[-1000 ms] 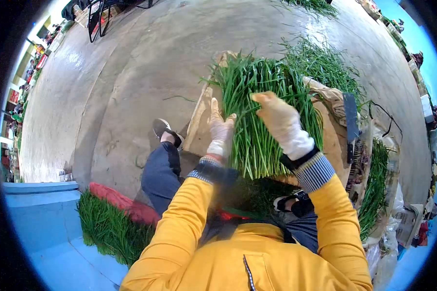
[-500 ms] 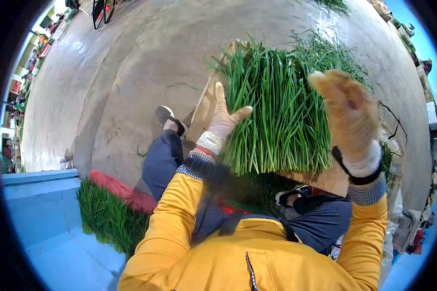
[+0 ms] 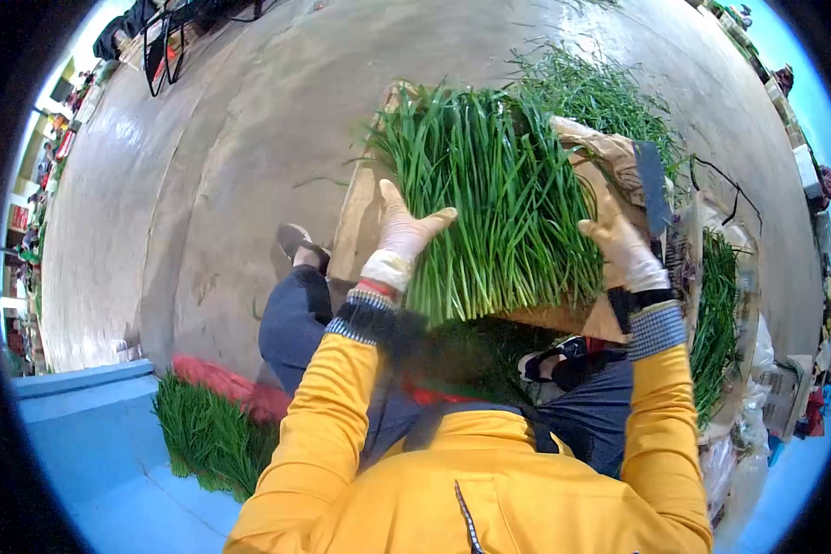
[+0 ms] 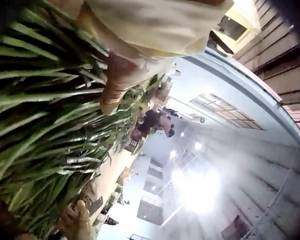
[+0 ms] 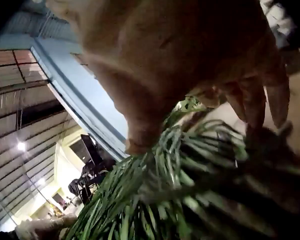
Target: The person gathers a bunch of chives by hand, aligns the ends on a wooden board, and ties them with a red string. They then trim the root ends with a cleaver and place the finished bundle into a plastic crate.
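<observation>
A wide layer of long green stalks lies on a brown board, pale ends toward the person. At its left edge rests the gloved left hand, thumb stretched over the stalks and fingers extended. The gloved right hand is at the opposite edge, thumb toward the stalks and fingers pointing away. In the left wrist view the left thumb lies against green leaves. The right wrist view has the right hand over leaves, fingers spread and pointing down.
Loose greens lie on the floor beyond the board. A dark flat piece and brown wrapping are at its right, near more greens. At lower left, greens lie beside a red cloth and blue ledge.
The right hand swung out to the right, then came back to the right edge of the stalks. The left hand stayed by the left edge, its thumb now over the stalks.
</observation>
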A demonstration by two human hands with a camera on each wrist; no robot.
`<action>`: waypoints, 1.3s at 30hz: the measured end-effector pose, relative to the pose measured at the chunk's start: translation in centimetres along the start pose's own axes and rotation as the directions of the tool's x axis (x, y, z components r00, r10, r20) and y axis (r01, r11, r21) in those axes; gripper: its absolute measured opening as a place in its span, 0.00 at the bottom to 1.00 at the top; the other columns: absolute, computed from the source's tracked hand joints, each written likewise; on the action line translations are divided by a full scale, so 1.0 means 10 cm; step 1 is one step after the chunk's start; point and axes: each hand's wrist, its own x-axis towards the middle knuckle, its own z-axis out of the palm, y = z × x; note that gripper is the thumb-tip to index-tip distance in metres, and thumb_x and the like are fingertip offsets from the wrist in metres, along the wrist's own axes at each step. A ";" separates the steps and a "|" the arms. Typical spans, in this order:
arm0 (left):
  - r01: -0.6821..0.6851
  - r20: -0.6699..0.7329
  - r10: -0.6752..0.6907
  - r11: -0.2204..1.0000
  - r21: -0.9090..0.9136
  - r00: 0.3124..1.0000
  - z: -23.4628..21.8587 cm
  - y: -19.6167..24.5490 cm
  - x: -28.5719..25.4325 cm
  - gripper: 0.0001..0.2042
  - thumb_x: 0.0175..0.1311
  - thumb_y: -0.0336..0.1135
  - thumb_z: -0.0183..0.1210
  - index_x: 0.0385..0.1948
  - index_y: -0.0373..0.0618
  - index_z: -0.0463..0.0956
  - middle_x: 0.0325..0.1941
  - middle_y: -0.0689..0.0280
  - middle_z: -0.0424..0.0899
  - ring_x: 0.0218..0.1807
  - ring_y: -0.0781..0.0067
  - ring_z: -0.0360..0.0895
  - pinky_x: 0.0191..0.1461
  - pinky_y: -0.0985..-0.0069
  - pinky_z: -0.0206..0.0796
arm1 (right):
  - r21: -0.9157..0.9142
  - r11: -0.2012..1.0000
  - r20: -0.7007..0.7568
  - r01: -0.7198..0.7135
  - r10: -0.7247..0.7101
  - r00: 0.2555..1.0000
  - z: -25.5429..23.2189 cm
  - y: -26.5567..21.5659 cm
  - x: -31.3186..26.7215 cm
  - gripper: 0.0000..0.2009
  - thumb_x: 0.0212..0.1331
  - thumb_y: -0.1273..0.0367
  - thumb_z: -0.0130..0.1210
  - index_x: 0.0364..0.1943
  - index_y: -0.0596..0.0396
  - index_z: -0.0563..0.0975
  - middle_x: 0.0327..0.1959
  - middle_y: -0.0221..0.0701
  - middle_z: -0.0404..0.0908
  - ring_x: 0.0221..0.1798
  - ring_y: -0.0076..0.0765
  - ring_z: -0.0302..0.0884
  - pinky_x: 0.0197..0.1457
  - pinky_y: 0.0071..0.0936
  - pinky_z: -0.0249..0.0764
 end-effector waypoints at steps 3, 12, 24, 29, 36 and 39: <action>-0.047 -0.018 0.046 0.999 -0.024 0.999 0.31 0.15 0.10 0.61 0.38 0.50 0.75 0.68 0.30 0.36 0.69 0.44 0.54 0.70 0.57 0.55 0.69 0.71 0.51 | -0.415 0.842 -0.203 -0.344 0.283 0.938 0.50 0.25 -0.09 0.43 0.48 0.61 0.67 0.66 0.63 0.55 0.56 0.46 0.72 0.57 0.43 0.71 0.63 0.32 0.64; 0.190 0.002 -0.249 0.733 -0.653 0.968 0.26 0.12 -0.02 0.19 0.54 0.35 0.67 0.46 0.40 0.73 0.41 0.65 0.80 0.43 0.70 0.75 0.50 0.70 0.68 | 0.595 0.732 -0.204 -0.333 0.538 0.818 0.81 -0.41 -0.29 0.27 0.56 0.76 0.56 0.61 0.57 0.64 0.48 0.32 0.76 0.46 0.29 0.73 0.53 0.25 0.69; -0.078 -0.054 0.087 0.985 0.152 0.995 0.09 -0.08 0.23 0.55 0.48 0.68 0.60 0.68 0.34 0.44 0.66 0.37 0.56 0.70 0.43 0.52 0.70 0.65 0.50 | -0.143 0.918 -0.277 -0.369 0.321 0.906 0.57 -0.01 -0.36 0.36 0.55 0.63 0.62 0.65 0.62 0.59 0.59 0.44 0.71 0.62 0.40 0.67 0.64 0.31 0.62; 0.025 -0.010 -0.030 0.936 -0.352 0.999 -0.28 -0.63 0.33 0.35 0.58 0.62 0.55 0.59 0.42 0.66 0.47 0.54 0.77 0.40 0.63 0.78 0.43 0.69 0.72 | 0.326 0.805 -0.219 -0.496 0.575 0.789 0.01 -0.14 -0.49 0.39 0.56 0.55 0.60 0.67 0.59 0.56 0.66 0.45 0.62 0.69 0.41 0.56 0.68 0.32 0.55; 0.020 0.021 -0.019 0.998 -0.065 1.000 0.08 -0.28 0.10 0.52 0.50 0.73 0.51 0.68 0.38 0.46 0.68 0.47 0.59 0.67 0.53 0.61 0.66 0.60 0.58 | 0.577 0.627 -0.014 -0.524 0.648 0.761 0.15 -0.28 -0.18 0.31 0.61 0.47 0.51 0.59 0.57 0.69 0.48 0.33 0.75 0.44 0.29 0.72 0.50 0.25 0.68; 0.104 0.233 -0.066 0.982 -0.158 0.970 0.41 0.09 0.09 0.60 0.42 0.73 0.59 0.67 0.32 0.44 0.72 0.44 0.47 0.74 0.52 0.43 0.73 0.65 0.44 | 0.372 0.764 -0.002 -0.527 0.568 0.823 0.64 -0.44 0.08 0.38 0.62 0.42 0.44 0.63 0.64 0.62 0.64 0.39 0.65 0.66 0.36 0.60 0.69 0.27 0.54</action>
